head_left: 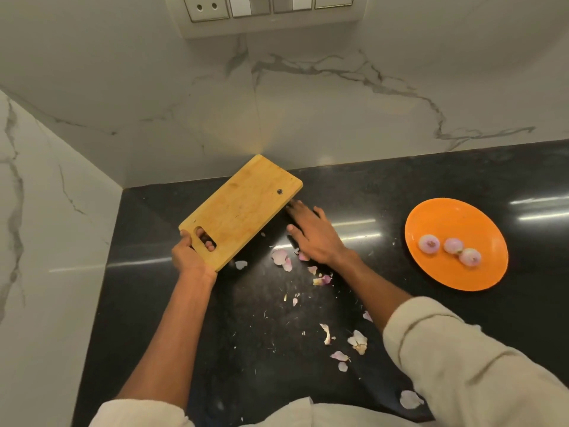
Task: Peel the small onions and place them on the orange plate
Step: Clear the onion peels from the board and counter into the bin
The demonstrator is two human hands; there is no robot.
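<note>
Three peeled small onions lie together on the orange plate at the right of the black counter. My left hand grips the handle end of a wooden cutting board, fingers through its slot, and holds the board tilted up off the counter. My right hand lies flat with fingers spread on the counter beside the board's right edge, holding nothing. Pink and white onion peels are scattered on the counter below the board and toward me.
The black counter meets marble walls at the back and on the left, forming a corner behind the board. A switch and socket panel sits on the back wall. More peels lie near my right sleeve.
</note>
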